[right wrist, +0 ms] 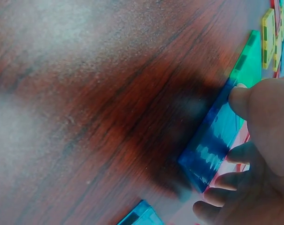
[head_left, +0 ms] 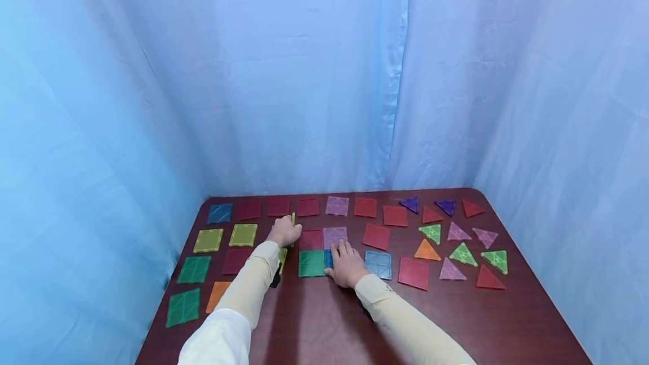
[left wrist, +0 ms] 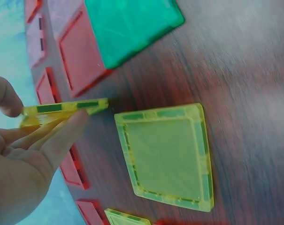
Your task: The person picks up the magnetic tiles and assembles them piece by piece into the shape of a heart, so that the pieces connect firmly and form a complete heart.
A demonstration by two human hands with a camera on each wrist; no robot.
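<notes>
My left hand [head_left: 284, 232] pinches a yellow square magnetic tile [left wrist: 62, 108], seen nearly edge-on between thumb and fingers above the table. Below that hand, another yellow square tile [left wrist: 165, 152] lies flat on the wood. My right hand [head_left: 347, 265] rests with extended fingers over a blue square tile [right wrist: 210, 145], its thumb touching the blue surface. The blue tile lies against a green square tile [head_left: 311, 263]. Behind these two are a red square tile [head_left: 311, 240] and a light purple square tile [head_left: 334, 235], forming a two-by-two block; the right hand partly covers it.
Loose square tiles, such as a green one [head_left: 183, 307], lie left and along the back. At right are several triangle tiles, including an orange one [head_left: 427, 250]. A light blue square tile [head_left: 378, 264] sits beside the right hand. Curtains [head_left: 304, 72] enclose the dark wooden table [head_left: 456, 320].
</notes>
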